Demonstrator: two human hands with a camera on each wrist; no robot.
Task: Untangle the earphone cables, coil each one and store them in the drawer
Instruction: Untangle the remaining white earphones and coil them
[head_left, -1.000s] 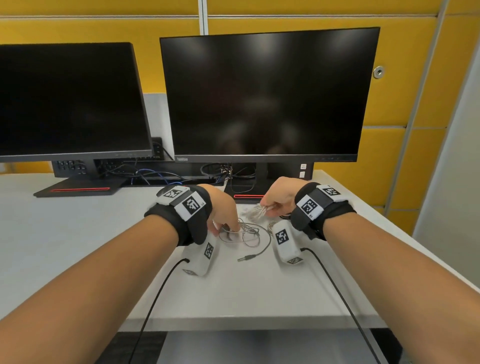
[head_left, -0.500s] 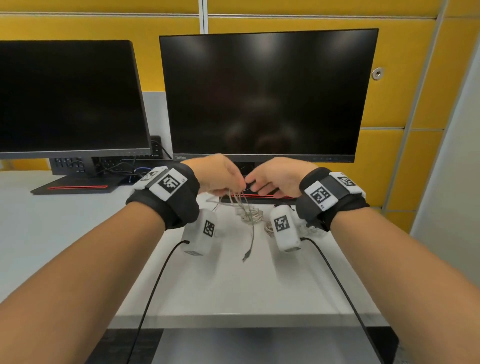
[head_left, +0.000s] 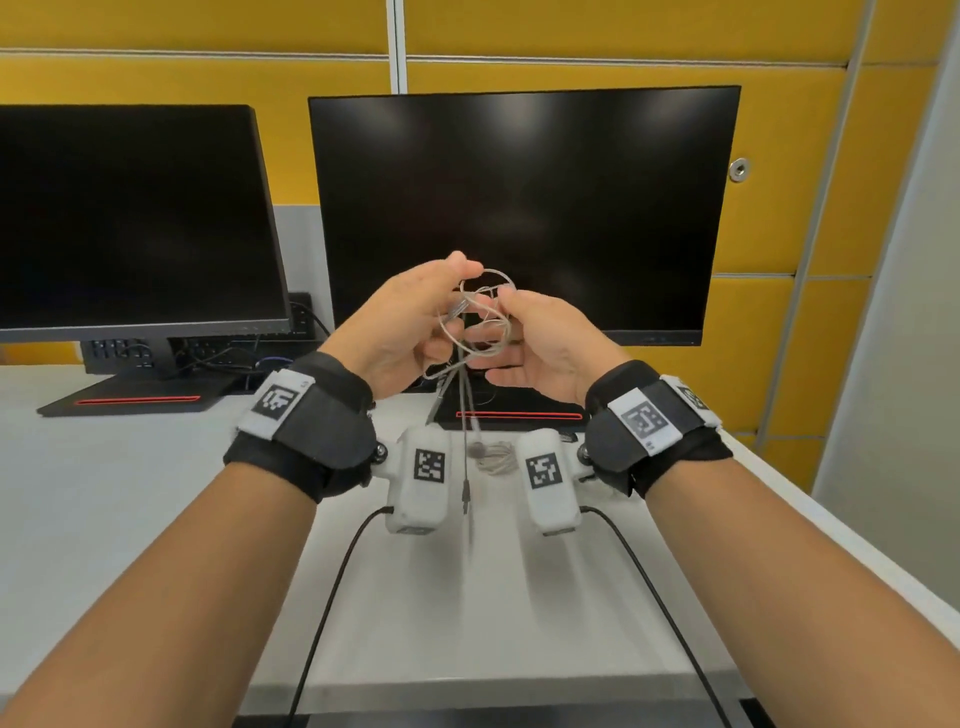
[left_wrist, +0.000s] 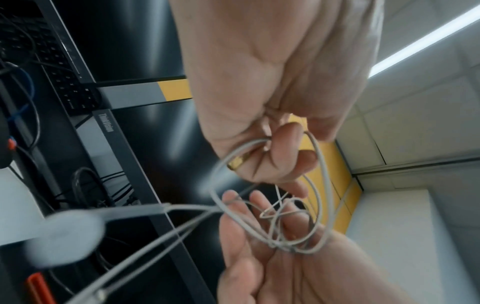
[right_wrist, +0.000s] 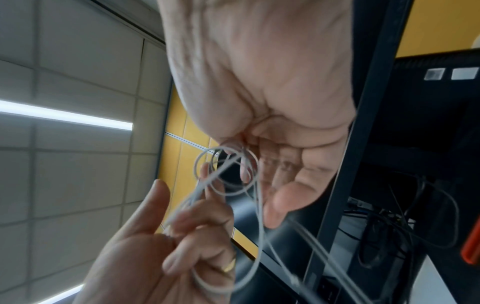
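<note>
Pale grey earphone cable (head_left: 480, 322), thin and looped, hangs above the white desk (head_left: 130, 493) at twelve o'clock, pinched between left hand (head_left: 410, 327) and right hand (head_left: 545, 343). Left wrist view: curled ringed fingers (left_wrist: 283, 156) clamp round loops. Right wrist view: fingers (right_wrist: 280, 185) pinch smooth tangled strands.

Since one second ago, both hands have risen from the white counter (head_left: 156, 519) to the front of the right-hand black monitor screen (head_left: 571, 197). The left hand (head_left: 410, 327) and right hand (head_left: 545, 343) have lifted the tangled pale grey earphone cable (head_left: 478, 322) off the counter. Its loops now span between the fingers, and its plug end (head_left: 466, 496) hangs free above the counter. A second coiled grey cable (head_left: 496, 457), previously hidden by the right hand, now shows on the counter.
</note>
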